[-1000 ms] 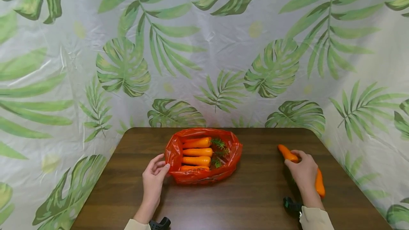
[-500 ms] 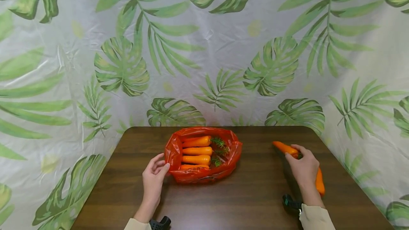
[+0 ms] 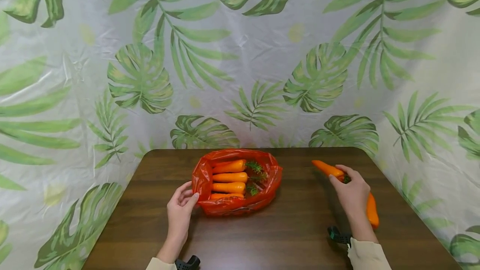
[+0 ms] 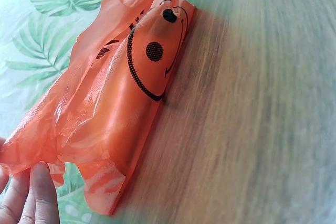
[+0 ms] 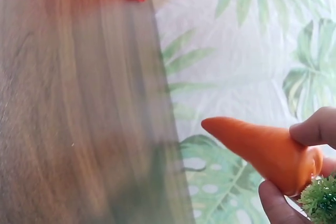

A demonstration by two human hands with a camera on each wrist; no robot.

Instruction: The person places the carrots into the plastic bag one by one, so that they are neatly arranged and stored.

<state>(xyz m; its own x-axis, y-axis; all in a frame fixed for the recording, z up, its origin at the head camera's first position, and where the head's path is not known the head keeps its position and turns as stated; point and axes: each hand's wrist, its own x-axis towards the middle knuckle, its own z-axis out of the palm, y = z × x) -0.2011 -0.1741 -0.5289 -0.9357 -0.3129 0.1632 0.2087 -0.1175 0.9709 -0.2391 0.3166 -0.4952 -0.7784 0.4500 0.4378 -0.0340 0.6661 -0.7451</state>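
A red plastic bag [image 3: 202, 178] lies with its mouth spread at the middle of the table, several carrots [image 3: 229, 177] with green tops lined up inside. The left hand [image 3: 181, 208] pinches the bag's left rim between thumb and fingers; a printed black face shows on the bag [image 4: 115, 124] in the left wrist view. Over the table's right side, the right hand [image 3: 352, 191] holds another carrot [image 3: 326, 169] by its thick leafy end, its tip pointing left and away. In the right wrist view, thumb and fingers grip this carrot [image 5: 257, 145] above its green tuft.
One more carrot [image 3: 372, 211] lies on the brown wooden table [image 3: 270, 236], partly hidden behind the right wrist. A leaf-patterned plastic sheet [image 3: 262, 61] hangs behind the table and along both sides. Each wrist wears a black band.
The right hand has lifted its carrot and shifted slightly left, the tip swinging left and away. The left hand keeps its hold on the bag's rim.
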